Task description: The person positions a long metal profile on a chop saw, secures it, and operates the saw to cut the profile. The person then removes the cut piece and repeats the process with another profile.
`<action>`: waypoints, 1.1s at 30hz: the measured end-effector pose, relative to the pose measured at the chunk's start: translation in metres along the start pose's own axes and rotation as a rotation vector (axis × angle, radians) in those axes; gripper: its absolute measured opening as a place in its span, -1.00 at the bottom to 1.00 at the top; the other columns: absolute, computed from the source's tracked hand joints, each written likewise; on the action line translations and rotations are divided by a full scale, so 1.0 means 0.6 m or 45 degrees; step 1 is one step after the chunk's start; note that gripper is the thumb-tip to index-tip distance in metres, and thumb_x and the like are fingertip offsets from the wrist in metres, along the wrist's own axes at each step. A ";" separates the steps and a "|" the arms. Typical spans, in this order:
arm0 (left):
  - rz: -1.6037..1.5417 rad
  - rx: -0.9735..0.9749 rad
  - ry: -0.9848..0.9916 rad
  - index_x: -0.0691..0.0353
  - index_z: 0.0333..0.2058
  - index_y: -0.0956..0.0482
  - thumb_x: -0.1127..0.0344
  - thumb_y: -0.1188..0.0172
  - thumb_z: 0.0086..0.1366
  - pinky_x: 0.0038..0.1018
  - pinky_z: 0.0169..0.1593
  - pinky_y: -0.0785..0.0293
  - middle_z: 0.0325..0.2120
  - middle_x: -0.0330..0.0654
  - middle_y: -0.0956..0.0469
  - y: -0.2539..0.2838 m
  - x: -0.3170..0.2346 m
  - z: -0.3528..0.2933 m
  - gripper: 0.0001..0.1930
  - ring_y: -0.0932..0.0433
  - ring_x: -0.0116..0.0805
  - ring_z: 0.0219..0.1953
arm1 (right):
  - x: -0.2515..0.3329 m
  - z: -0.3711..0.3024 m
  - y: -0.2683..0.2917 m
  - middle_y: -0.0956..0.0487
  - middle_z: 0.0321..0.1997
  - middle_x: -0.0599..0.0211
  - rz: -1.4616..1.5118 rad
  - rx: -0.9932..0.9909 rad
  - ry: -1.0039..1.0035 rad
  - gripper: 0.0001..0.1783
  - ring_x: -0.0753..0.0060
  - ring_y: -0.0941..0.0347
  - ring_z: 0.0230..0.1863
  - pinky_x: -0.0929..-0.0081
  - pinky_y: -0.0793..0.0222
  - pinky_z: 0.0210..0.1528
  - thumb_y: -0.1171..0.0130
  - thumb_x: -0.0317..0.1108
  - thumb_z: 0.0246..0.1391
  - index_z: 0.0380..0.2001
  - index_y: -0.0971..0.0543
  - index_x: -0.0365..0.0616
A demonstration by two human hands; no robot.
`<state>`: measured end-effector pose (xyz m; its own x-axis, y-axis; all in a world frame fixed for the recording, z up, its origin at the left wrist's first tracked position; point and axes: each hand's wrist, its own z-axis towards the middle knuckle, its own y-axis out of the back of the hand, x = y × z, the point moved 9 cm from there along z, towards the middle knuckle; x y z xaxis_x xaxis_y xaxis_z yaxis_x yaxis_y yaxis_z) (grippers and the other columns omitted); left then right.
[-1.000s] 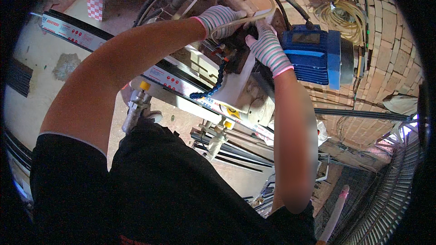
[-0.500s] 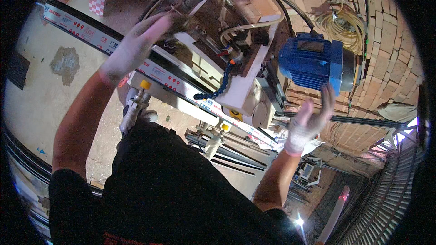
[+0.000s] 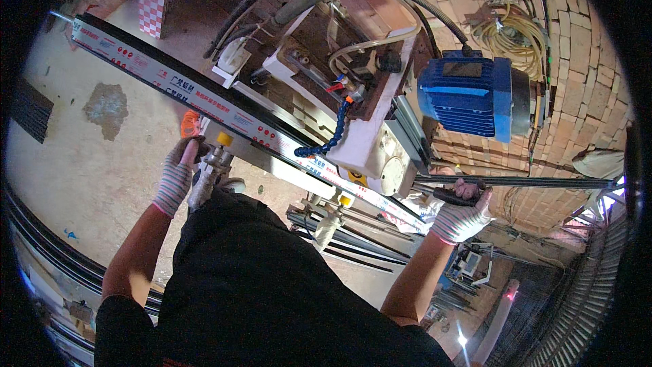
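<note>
White-filmed profile lies beyond left hand, left of right hand; I cannot tell either's grip.

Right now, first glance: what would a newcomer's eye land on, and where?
The blue motor, right of center against brickwork, draws the eye. A long printed profile slants from upper left past center; below it, the striped-gloved left hand sits beside a yellow-capped metal fitting.
</note>
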<state>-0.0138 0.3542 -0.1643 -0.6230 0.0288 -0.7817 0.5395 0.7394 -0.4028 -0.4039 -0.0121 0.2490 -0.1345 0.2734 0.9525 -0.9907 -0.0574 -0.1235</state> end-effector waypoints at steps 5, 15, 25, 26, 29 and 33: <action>0.156 0.097 -0.109 0.34 0.09 -0.57 0.18 -0.05 0.57 -0.43 0.12 -0.48 -0.13 -0.15 -0.65 -0.040 -0.033 0.012 -0.65 -0.59 -0.37 -0.08 | -0.005 -0.008 -0.022 -0.23 -0.63 0.50 0.093 -0.037 -0.056 -0.64 0.46 -0.14 -0.53 0.37 -0.24 -0.19 -0.16 -0.13 0.38 -0.46 -0.41 -0.09; 0.225 0.019 -0.066 0.27 0.11 -0.58 0.10 -0.02 0.58 -0.48 0.01 -0.49 -0.13 -0.21 -0.68 0.016 -0.014 0.003 -0.61 -0.62 -0.43 -0.08 | 0.010 -0.023 -0.069 -0.20 -0.63 0.55 0.030 0.070 0.004 -0.66 0.56 -0.10 -0.55 0.43 -0.23 -0.21 -0.21 -0.12 0.36 -0.28 -0.49 -0.23; 0.302 0.010 -0.025 0.31 0.09 -0.58 0.12 -0.02 0.58 -0.48 0.02 -0.50 -0.13 -0.20 -0.70 0.025 -0.008 -0.006 -0.62 -0.63 -0.41 -0.07 | 0.011 -0.025 -0.065 -0.21 -0.60 0.55 0.033 0.098 -0.006 -0.72 0.58 -0.13 -0.54 0.40 -0.27 -0.19 -0.18 -0.20 0.35 -0.26 -0.50 -0.24; 0.290 0.008 -0.019 0.31 0.09 -0.58 0.12 -0.03 0.58 -0.47 0.02 -0.50 -0.13 -0.20 -0.69 0.027 -0.005 -0.005 -0.62 -0.63 -0.40 -0.07 | 0.009 -0.024 -0.062 -0.20 -0.60 0.56 0.042 0.093 -0.012 -0.73 0.58 -0.12 -0.54 0.40 -0.27 -0.19 -0.17 -0.20 0.36 -0.27 -0.49 -0.22; 0.254 0.006 -0.040 0.32 0.11 -0.57 0.13 -0.03 0.58 -0.46 0.05 -0.51 -0.11 -0.17 -0.69 0.028 0.001 0.004 -0.62 -0.63 -0.38 -0.06 | 0.007 -0.023 -0.061 -0.18 -0.60 0.57 0.047 0.101 -0.027 -0.74 0.58 -0.09 -0.54 0.41 -0.26 -0.17 -0.15 -0.21 0.37 -0.30 -0.46 -0.16; 0.188 0.027 -0.041 0.33 0.13 -0.55 0.12 -0.03 0.58 -0.43 0.09 -0.51 -0.10 -0.14 -0.67 0.022 0.004 0.013 -0.60 -0.62 -0.36 -0.03 | 0.011 -0.026 -0.069 -0.17 -0.59 0.57 0.002 0.138 -0.027 -0.74 0.58 -0.06 -0.53 0.41 -0.26 -0.17 -0.15 -0.21 0.37 -0.35 -0.42 -0.11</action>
<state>-0.0035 0.3588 -0.1753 -0.5177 0.1142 -0.8479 0.6357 0.7146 -0.2919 -0.3639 0.0072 0.2563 -0.1342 0.2531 0.9581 -0.9823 -0.1618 -0.0948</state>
